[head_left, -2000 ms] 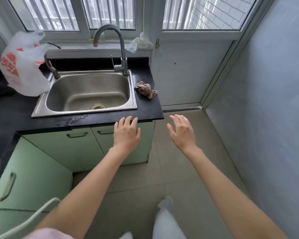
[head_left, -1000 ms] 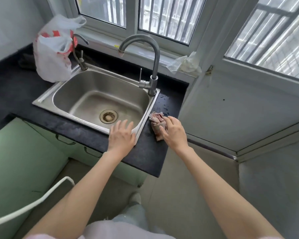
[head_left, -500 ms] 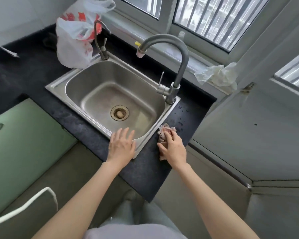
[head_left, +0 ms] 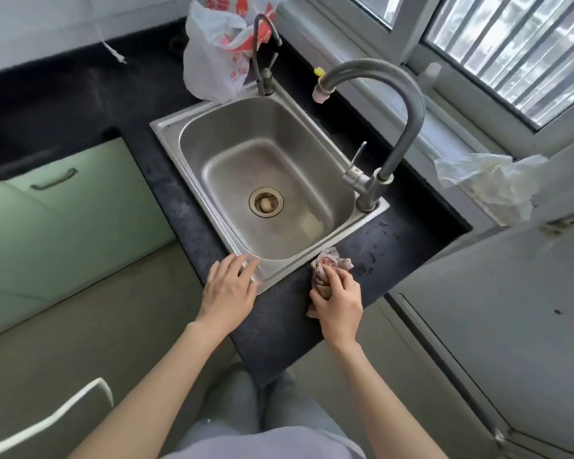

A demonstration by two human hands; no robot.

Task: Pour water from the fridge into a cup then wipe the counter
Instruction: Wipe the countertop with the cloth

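Rag in hand, counter next.
Our right hand point(head_left: 337, 301) grips the rag point(head_left: 328, 268); droplets point(head_left: 373, 251) lie at 1 o'clock. Left hand point(head_left: 229, 289) rests flat, open.

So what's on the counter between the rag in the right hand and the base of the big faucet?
Head view: only scattered water droplets on the dark counter between rag and faucet.

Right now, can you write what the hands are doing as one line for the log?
step: wiping counter | right hand: gripping rag on counter | left hand: flat on sink corner | droplets beside rag
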